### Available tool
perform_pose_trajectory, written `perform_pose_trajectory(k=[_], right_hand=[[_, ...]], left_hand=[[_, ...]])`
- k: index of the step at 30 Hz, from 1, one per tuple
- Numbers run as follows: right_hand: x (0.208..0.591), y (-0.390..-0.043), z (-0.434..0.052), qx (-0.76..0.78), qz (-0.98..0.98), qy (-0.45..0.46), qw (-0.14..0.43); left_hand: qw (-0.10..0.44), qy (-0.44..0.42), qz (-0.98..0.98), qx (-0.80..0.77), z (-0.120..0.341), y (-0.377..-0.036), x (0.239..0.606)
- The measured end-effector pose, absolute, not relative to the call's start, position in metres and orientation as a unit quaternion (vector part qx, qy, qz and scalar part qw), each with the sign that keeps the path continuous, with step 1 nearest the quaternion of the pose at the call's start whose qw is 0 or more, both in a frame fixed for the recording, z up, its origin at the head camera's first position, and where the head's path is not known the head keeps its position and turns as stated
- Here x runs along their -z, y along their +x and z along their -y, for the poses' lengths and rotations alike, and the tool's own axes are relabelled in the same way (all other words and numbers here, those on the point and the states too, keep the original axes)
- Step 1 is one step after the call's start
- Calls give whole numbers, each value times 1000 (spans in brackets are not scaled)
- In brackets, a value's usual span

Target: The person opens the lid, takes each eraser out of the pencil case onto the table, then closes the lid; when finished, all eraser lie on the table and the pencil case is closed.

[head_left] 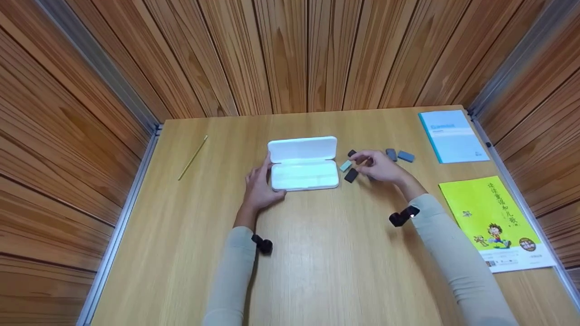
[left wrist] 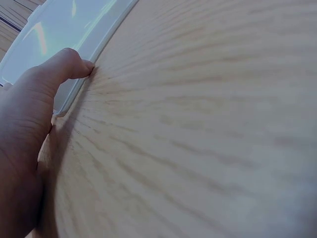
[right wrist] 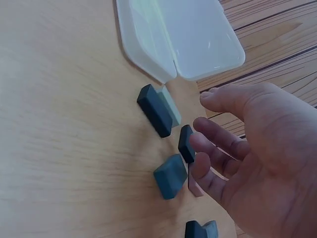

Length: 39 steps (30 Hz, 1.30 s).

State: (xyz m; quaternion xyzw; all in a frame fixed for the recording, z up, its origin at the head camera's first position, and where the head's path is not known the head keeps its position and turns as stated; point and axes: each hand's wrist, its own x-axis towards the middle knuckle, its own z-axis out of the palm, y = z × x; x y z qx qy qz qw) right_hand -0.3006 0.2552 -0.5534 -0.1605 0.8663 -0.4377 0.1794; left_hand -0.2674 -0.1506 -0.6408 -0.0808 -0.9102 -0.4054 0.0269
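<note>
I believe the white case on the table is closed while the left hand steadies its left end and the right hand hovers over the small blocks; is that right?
Not quite: the white case is open, its lid folded back flat, as the head view shows. The rest stands: the left hand steadies its left end, and the right hand hovers over the small blocks.
</note>
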Motion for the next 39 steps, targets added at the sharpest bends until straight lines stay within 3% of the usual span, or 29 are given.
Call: perform_pose_trajectory(k=[13,39], right_hand=[[535,-311,-229,494,-845,-149,144],[546,-324,-186,530,-826,-114,152]], left_hand=[[29,-74,909,409,152,-268,640],[31,-84,901,425,154,-267,640]])
